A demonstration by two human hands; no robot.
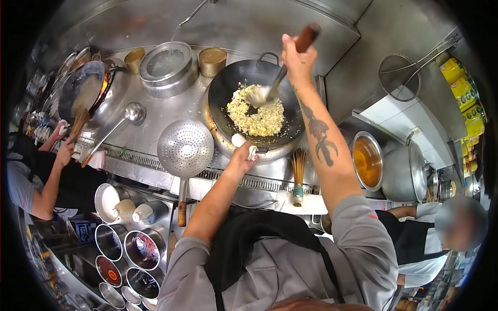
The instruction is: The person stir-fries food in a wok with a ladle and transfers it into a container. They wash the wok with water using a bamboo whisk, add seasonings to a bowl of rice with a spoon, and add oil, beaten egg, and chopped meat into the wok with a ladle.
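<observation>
A black wok (pixel 220 85) sits on the burner in front of me, with fried rice (pixel 241 114) spread in a ring over its bottom. My right hand (pixel 299 61) is closed round a ladle (pixel 280 78) with a wooden grip. The ladle's head is smeared by motion among the rice. At the wok's near rim, my left hand (pixel 243 159) is closed on a folded white cloth (pixel 239 140), beside the near handle. Whether the fingers also hold that handle cannot be seen. A perforated strainer (pixel 185 147) lies left of my left hand.
A bamboo brush (pixel 298 176) stands near the wok's right front. Further right is a bowl of orange liquid (pixel 367 160). Water runs into a lidded pot (pixel 166 70). Seasoning pots (pixel 142 250) fill the lower left. One co-worker works a second wok (pixel 80 88); another person (pixel 415 243) is at right.
</observation>
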